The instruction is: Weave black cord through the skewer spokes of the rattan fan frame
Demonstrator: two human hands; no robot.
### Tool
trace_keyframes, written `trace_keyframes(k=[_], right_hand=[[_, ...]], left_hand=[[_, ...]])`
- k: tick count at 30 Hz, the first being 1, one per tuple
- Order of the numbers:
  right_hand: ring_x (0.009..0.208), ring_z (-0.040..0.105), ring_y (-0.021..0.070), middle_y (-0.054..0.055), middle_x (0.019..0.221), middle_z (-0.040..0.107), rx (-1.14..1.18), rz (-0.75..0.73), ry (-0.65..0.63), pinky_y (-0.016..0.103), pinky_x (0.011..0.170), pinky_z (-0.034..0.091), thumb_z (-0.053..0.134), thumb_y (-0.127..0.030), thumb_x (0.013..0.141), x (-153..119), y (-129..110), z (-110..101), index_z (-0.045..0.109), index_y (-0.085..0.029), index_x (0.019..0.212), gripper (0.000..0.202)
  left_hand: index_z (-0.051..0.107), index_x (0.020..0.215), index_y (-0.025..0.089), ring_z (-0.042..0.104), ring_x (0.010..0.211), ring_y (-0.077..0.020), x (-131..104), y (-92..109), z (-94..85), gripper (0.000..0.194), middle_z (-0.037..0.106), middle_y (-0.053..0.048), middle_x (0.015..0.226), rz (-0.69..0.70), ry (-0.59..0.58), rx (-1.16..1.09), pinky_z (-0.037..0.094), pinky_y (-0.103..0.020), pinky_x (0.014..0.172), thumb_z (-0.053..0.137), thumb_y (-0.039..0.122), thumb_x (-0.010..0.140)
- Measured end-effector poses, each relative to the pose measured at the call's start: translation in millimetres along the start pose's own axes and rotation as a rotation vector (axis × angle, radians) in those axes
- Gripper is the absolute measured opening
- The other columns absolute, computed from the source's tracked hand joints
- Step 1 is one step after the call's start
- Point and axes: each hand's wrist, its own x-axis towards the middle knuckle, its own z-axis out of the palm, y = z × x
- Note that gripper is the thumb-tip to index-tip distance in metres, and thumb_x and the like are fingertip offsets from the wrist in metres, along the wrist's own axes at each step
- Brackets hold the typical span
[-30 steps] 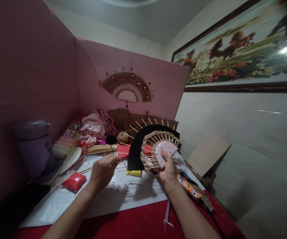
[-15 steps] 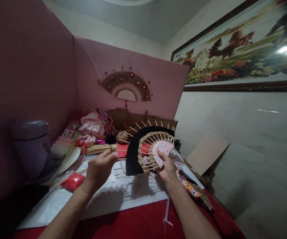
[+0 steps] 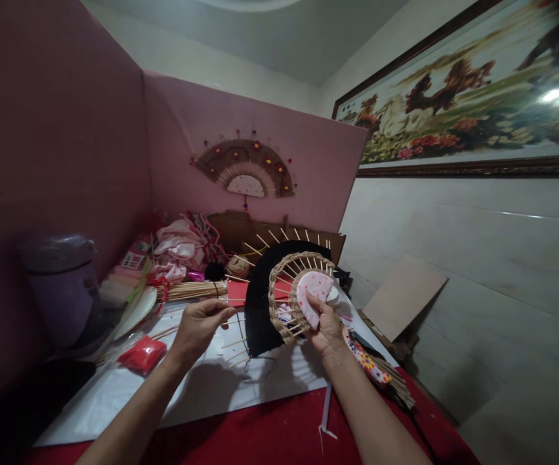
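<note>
Matt black band, rough braided cord, wooden sticks, glossy plastic packet

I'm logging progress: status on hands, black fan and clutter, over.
Right hand gripping black fan by its spotted centre. Left hand at the fan's sticks, grip unclear. Red packet beside left forearm, apart from fan.

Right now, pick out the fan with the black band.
The held fan, in the right hand: it has the plain black band, whereas the mounted fan on the pink panel has a brown band with yellow-centred flowers.
</note>
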Motion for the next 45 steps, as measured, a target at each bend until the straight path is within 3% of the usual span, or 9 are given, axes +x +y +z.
trace_keyframes(k=[6,10,21,24,30,39,45], right_hand=[[0.051,0.064,0.0169,0.005,0.066,0.071,0.007,0.002,0.013,0.031,0.055,0.056,0.062,-0.007,0.066,0.2,-0.6,0.2,0.064,-0.012,0.08,0.015],[0.049,0.064,0.017,0.005,0.065,0.071,-0.001,0.006,0.012,0.032,0.055,0.056,0.061,-0.008,0.067,-0.7,0.5,0.3,0.064,-0.012,0.081,0.015],[0.055,0.066,0.0189,0.005,0.06,0.069,-0.009,0.031,-0.023,0.03,0.055,0.056,0.063,-0.009,0.064,-0.9,5.6,0.2,0.063,-0.011,0.076,0.012],[0.055,0.065,0.0187,0.005,0.06,0.069,-0.008,0.039,-0.033,0.03,0.055,0.055,0.064,-0.01,0.063,-0.7,5.8,-0.5,0.064,-0.011,0.077,0.013],[0.055,0.065,0.0184,0.005,0.062,0.069,-0.013,0.07,-0.05,0.029,0.055,0.056,0.063,-0.01,0.064,-5.1,5.3,2.9,0.063,-0.011,0.077,0.013],[0.054,0.066,0.0207,0.006,0.056,0.067,-0.055,0.144,-0.08,0.033,0.057,0.056,0.06,-0.011,0.068,-4.9,6.4,0.4,0.063,-0.01,0.075,0.008],[0.059,0.067,0.0209,0.008,0.062,0.069,-0.054,0.231,-0.103,0.034,0.06,0.056,0.057,-0.01,0.071,-0.6,6.7,-3.3,0.062,-0.009,0.079,0.01]], left_hand=[[0.068,0.061,0.014,0.051,0.05,-0.0088,1.6,3.7,3.8,0.018,0.059,0.001,0.054,-0.088,0.024,-0.116,0.043,-0.02,0.048,0.073,0.031,0.058],[0.068,0.06,0.013,0.048,0.044,-0.0071,3.7,0.1,3.5,0.02,0.056,0.002,0.048,-0.17,-0.003,-0.182,0.034,-0.018,0.042,0.075,0.031,0.056],[0.065,0.058,0.013,0.041,0.042,-0.006,-0.8,-0.5,9.0,0.022,0.051,0.003,0.046,-0.088,-0.027,-0.067,0.031,-0.019,0.042,0.07,0.034,0.061],[0.067,0.061,0.014,0.042,0.045,-0.007,-0.4,-3.1,8.0,0.02,0.054,0.002,0.05,-0.019,-0.014,0.012,0.033,-0.019,0.043,0.069,0.033,0.062],[0.07,0.07,0.017,0.053,0.055,-0.0109,-0.5,-2.5,4.2,0.009,0.063,-0.001,0.06,0.249,-0.01,0.18,0.042,-0.022,0.054,0.063,0.022,0.067],[0.069,0.07,0.018,0.058,0.059,-0.0143,3.8,-3.3,-8.1,0.007,0.067,-0.002,0.064,0.217,0.068,0.197,0.045,-0.023,0.057,0.065,0.022,0.067],[0.069,0.075,0.02,0.063,0.071,-0.0177,4.5,3.0,-18.7,0.014,0.071,-0.004,0.075,0.375,0.09,0.534,0.045,-0.026,0.068,0.06,0.03,0.076]])
